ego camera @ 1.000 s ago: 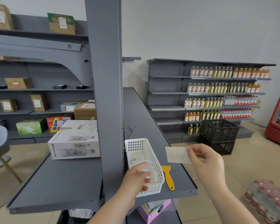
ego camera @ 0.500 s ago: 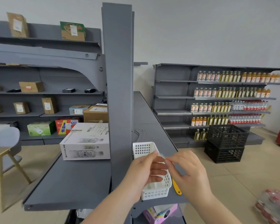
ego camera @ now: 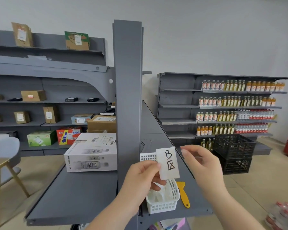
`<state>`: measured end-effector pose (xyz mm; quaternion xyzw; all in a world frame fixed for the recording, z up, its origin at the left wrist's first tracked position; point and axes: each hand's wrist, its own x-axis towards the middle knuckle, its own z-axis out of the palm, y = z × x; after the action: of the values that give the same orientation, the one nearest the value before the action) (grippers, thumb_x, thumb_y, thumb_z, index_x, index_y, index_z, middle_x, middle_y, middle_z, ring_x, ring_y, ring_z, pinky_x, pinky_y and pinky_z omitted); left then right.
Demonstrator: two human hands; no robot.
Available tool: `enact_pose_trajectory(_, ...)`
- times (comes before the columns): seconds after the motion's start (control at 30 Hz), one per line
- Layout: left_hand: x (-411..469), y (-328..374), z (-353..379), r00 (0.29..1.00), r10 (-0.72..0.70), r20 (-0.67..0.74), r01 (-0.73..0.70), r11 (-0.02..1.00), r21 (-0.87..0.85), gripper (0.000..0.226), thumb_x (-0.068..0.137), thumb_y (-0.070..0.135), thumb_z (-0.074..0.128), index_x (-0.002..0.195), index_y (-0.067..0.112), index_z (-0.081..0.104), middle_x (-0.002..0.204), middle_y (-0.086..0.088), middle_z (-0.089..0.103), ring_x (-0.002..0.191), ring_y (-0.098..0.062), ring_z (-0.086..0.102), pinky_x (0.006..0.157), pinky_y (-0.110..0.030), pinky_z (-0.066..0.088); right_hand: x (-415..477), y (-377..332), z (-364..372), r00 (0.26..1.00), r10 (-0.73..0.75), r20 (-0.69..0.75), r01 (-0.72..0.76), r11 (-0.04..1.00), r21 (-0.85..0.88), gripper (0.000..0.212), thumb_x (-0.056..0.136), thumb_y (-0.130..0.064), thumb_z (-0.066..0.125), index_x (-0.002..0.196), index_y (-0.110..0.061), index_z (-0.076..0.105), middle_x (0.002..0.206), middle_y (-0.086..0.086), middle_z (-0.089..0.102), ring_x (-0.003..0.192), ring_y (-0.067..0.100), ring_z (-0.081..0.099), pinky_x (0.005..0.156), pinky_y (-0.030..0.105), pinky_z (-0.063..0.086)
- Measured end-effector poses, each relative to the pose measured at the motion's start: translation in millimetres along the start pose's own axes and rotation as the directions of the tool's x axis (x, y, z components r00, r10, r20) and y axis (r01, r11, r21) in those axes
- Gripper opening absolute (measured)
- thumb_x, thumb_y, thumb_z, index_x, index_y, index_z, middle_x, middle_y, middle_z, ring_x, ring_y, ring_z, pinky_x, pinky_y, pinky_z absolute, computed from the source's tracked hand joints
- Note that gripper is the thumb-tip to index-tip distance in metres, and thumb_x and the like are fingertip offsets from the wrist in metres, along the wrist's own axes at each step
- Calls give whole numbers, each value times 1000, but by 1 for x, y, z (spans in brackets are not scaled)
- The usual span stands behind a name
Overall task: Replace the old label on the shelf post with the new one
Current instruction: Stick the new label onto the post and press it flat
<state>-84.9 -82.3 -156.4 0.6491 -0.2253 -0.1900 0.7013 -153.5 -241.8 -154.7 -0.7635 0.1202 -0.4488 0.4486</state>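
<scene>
where grey shelf [ego camera: 76, 201] holds white basket [ego camera: 163, 205], tiled floor [ego camera: 259, 188] beyond.

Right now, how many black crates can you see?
2. The top crate sits stacked on the bottom crate, which stands on the floor at right, in front of the drinks shelves. Others may be hidden behind them.

The basket [ego camera: 163, 201] sits on the shelf [ego camera: 186, 165] right of the post [ego camera: 127, 97], scraper [ego camera: 183, 194] at its right.
</scene>
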Motion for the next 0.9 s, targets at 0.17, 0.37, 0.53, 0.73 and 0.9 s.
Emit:
enact_pose_trajectory(0.17, -9, 19, -13, 995, 100, 5, -100, 991, 86, 21, 94, 14, 54, 90, 12, 74, 69, 3, 76, 62, -14, 69, 59, -31, 52, 25, -32, 5, 925, 205, 320, -269, 948, 170, 15, 83, -26, 67, 78, -14, 75, 85, 8, 76, 88, 26, 68, 82, 41, 53)
enact_pose_trajectory(0.37, -11, 54, -38, 979, 200, -27, -193, 968, 159, 21, 93, 16, 55, 88, 14, 75, 73, -1, 78, 57, -6, 65, 49, -22, 48, 40, -78, 18, 937, 60, 344, -122, 979, 163, 9, 79, -19, 72, 74, -10, 73, 81, 13, 75, 78, 26, 66, 80, 39, 53)
enact_pose_trajectory(0.53, -4, 93, -59, 922, 378, -77, -335, 884, 325, 17, 91, 28, 59, 84, 25, 75, 77, 10, 78, 52, -1, 61, 43, -14, 41, 68, -120, 31, 946, -125, 299, 91, 988, 123, 8, 77, -19, 73, 70, -17, 72, 78, 8, 74, 72, 17, 66, 77, 40, 53)
enact_pose_trajectory(0.73, 8, 137, -72, 838, 526, -146, -432, 803, 410, 17, 90, 29, 61, 84, 23, 76, 71, 2, 77, 46, -8, 60, 39, -9, 36, 100, -161, 44, 926, -284, 248, 263, 958, 118, 11, 79, -16, 71, 68, -15, 69, 75, 11, 72, 63, 12, 56, 63, 28, 45)
enact_pose_trajectory(0.9, 26, 160, -76, 794, 587, -160, -413, 713, 567, 19, 93, 31, 55, 82, 24, 69, 65, 7, 71, 35, -2, 57, 33, -11, 37, 114, -173, 58, 916, -377, 138, 372, 926, 65, 10, 80, -16, 70, 71, -15, 70, 63, -9, 65, 55, -4, 51, 56, 11, 42)
